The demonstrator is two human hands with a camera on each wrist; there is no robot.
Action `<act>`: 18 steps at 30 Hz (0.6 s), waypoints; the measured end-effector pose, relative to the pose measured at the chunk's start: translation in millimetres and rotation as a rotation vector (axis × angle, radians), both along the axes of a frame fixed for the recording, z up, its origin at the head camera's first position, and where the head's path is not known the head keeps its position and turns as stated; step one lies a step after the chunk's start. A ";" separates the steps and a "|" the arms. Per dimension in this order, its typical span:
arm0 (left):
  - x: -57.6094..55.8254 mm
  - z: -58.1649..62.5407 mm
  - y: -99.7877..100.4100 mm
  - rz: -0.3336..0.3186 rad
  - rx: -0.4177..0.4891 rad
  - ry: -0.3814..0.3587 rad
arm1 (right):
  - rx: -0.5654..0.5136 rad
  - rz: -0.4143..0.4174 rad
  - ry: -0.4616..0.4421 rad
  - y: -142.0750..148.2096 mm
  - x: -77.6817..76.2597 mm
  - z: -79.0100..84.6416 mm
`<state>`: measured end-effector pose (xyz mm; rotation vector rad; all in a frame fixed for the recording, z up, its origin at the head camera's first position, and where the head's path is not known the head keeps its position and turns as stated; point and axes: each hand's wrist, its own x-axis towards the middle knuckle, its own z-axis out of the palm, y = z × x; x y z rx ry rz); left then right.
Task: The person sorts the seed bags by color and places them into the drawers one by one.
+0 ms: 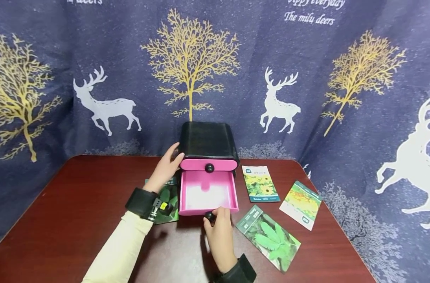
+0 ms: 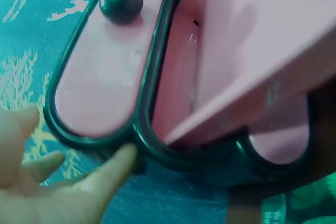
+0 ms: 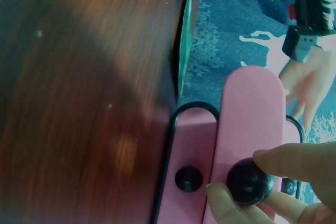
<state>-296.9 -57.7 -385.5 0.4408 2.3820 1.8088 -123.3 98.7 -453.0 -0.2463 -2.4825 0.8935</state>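
1. While the right hand (image 1: 220, 234) is pinching a round black knob (image 3: 249, 184) between thumb and fingers, the left hand (image 1: 168, 167) is holding its fingers spread and is touching the left edge of the black cabinet (image 1: 208, 139).
2. Just beyond the right hand, the pink drawer (image 1: 208, 198) bearing that knob is standing well out of the cabinet.
3. To the right of the left hand, an upper drawer (image 1: 192, 164) is sitting flush above it; a lowest drawer (image 2: 278, 137) is also staying closed below (the left wrist view is showing only its end).
4. Beneath the left wrist, one green packet (image 1: 174, 193) is lying partly covered.
5. Right of the right hand, a leaf-printed packet (image 1: 271, 237) is lying nearest, a yellow-flowered packet (image 1: 260, 184) is lying farther off beside the cabinet, and an orange-and-yellow packet (image 1: 301, 204) is resting farthest right.
6. Under both hands, a reddish-brown table (image 1: 77, 220) is supporting everything; beyond them, a deer-printed cloth (image 1: 130, 55) is hanging.
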 end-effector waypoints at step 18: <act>-28.8 -66.9 -54.0 -0.186 -0.763 0.128 | 0.043 0.006 0.010 3.4 -1.4 -2.9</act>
